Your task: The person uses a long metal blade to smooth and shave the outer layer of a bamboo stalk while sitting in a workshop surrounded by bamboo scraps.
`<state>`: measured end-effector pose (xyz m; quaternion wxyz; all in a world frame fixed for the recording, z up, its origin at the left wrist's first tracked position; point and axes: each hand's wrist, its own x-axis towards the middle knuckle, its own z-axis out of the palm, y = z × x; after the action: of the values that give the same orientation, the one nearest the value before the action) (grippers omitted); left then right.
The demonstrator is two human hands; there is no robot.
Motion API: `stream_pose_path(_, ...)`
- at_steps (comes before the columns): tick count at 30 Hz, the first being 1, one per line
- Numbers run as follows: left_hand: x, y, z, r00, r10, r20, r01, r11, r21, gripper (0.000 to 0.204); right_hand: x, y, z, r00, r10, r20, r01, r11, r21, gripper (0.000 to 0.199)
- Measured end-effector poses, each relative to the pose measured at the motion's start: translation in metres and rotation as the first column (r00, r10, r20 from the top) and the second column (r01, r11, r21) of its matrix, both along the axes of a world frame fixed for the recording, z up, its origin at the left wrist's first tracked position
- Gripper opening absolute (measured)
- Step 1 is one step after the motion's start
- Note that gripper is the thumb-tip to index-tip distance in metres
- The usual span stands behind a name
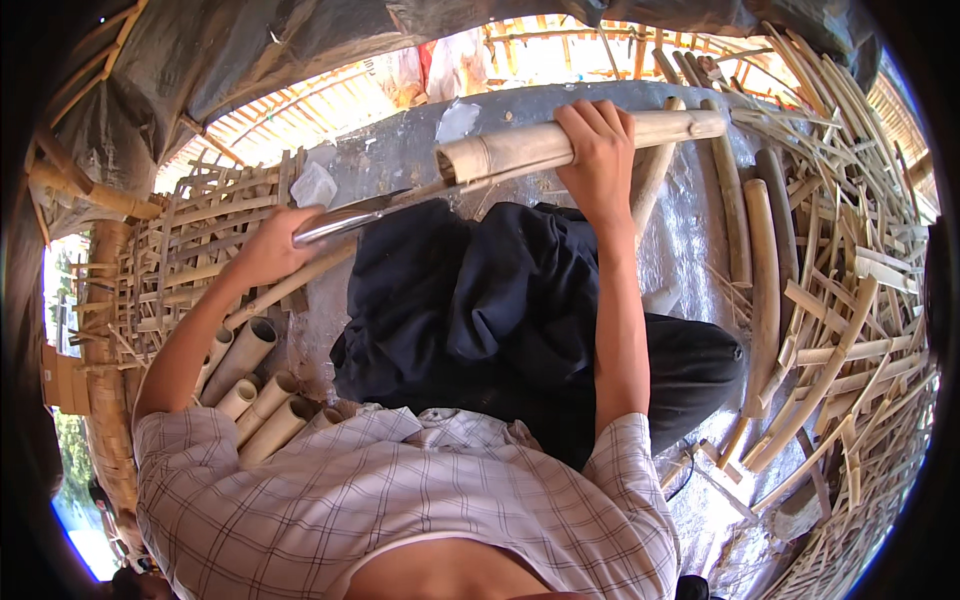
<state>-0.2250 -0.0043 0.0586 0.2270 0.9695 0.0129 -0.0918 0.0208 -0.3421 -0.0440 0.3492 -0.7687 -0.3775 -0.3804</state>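
Premises: a bamboo workshop under a makeshift shelter. Dark sheeting hangs overhead, and daylight enters past bamboo slatting at the far edge. Cut tubes lie grouped at left, near a stack of slats. Poles and a large heap of split strips occupy the right. Work is at floor level: a person sits on the grey floor, the hands holding a bamboo tube and a metal-handled tool.

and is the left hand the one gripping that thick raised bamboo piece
No, the right hand grips the thick bamboo piece, while the left hand holds a shiny metal handle.
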Motion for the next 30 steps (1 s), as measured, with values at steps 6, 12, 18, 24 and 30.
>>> stream_pose_path(6, -0.015, -0.004, -0.033, 0.898, 0.080, -0.432, -0.222, 0.931, -0.289, 0.038, 0.007, -0.003, -0.009, 0.990, 0.121, -0.073, -0.121, 0.993, 0.001, 0.026)
stream_pose_path(12, -0.008, -0.022, -0.018, 0.958, 0.287, 0.033, -0.288, 0.947, 0.144, 0.032, 0.003, 0.003, -0.017, 0.991, -0.122, -0.048, 0.119, 0.990, -0.071, 0.019)
stream_pose_path(18, 0.032, 0.011, -0.007, 0.955, 0.275, -0.113, -0.198, 0.872, 0.447, 0.034, -0.023, 0.040, -0.015, 0.845, -0.412, 0.341, 0.513, 0.805, -0.299, 0.014)
stream_pose_path(24, 0.047, 0.031, -0.002, 0.822, 0.317, -0.473, -0.404, 0.910, -0.090, 0.046, 0.031, -0.018, -0.048, 0.943, -0.293, -0.157, 0.299, 0.954, 0.015, 0.039)
stream_pose_path(30, -0.003, 0.043, -0.025, 0.858, 0.354, -0.373, -0.502, 0.736, -0.455, 0.039, 0.039, -0.130, 0.004, 0.859, -0.507, -0.075, 0.512, 0.854, 0.094, 0.033)
